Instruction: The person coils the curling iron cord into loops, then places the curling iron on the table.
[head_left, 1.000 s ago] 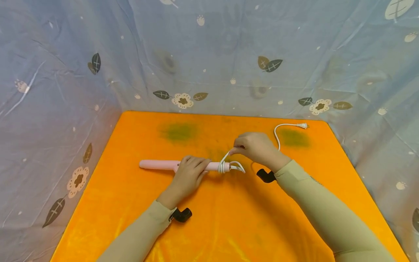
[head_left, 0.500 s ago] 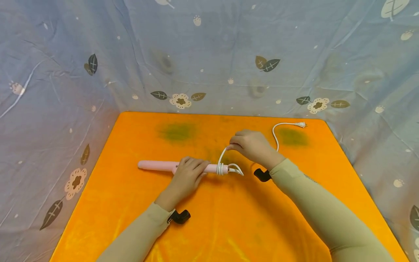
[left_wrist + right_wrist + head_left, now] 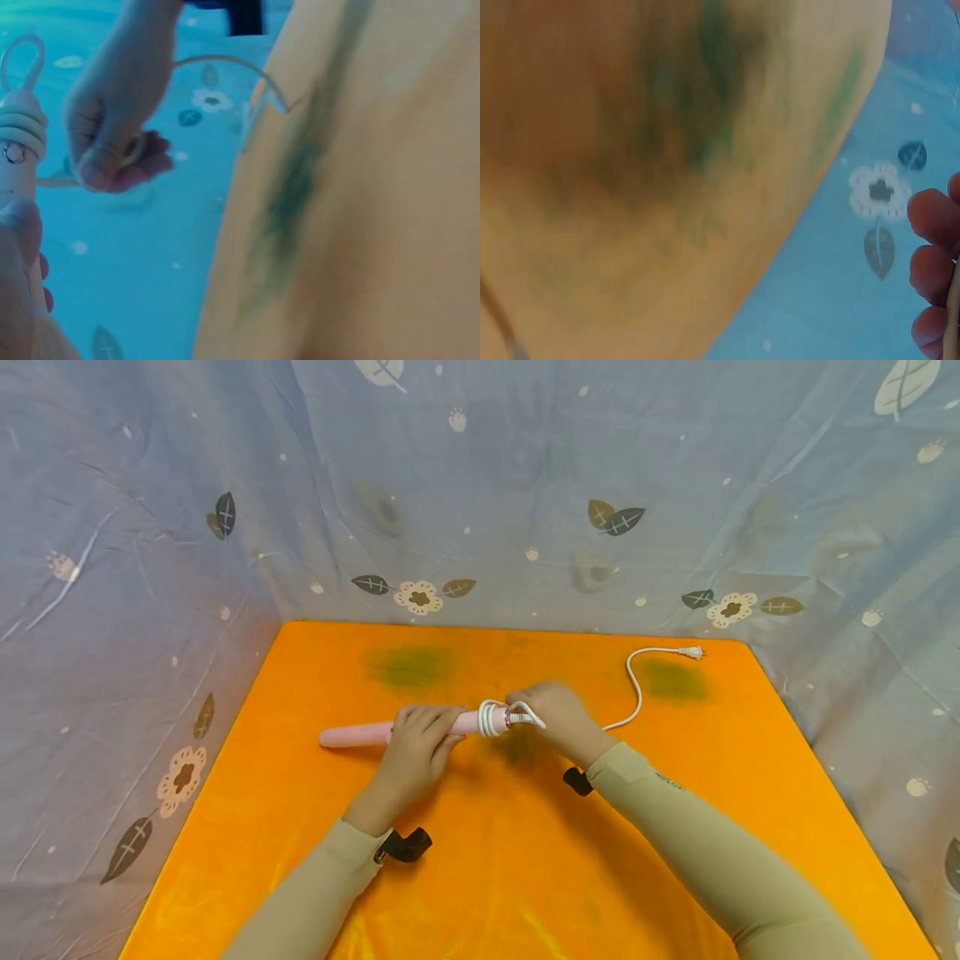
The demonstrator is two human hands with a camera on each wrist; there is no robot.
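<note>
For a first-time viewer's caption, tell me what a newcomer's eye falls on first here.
The bright orange cloth-covered table strikes first, filling the lower middle of the head view before pale blue sheeting printed with flowers and leaves. Mid-view, the left grip holds a slim pink cylindrical wand, with a white cord wound around its right end. The cord's white plug lies near the table's far right corner.

Blue-grey curtains [image 3: 495, 460] printed with flowers [image 3: 418, 598] and leaves [image 3: 624, 522] line three sides of the orange tabletop [image 3: 480, 868]. Green patches [image 3: 414, 667] mark its surface.
</note>
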